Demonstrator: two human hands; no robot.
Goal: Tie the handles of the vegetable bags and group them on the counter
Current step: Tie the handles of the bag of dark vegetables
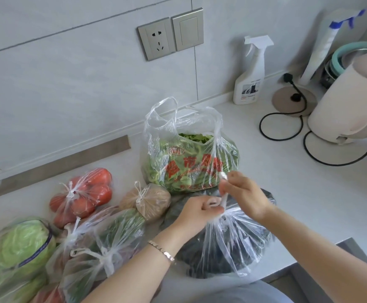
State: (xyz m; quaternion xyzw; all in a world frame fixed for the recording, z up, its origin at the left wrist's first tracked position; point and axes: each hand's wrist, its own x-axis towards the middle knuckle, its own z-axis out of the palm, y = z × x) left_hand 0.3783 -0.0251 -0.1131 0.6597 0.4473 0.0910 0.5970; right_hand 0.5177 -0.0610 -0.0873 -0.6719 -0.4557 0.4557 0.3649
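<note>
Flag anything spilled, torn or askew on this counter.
No spill or tear visible. Only oddities: the white plastic kettle stands off its round tan base, black cords looping loose over the white counter. The clear red-printed bag of leafy greens is untied.

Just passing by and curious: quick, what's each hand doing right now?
Left hand: closed, gripping the twisted handle of the bag of dark greens.
Right hand: closed, pinching the upper end of that handle.
</note>
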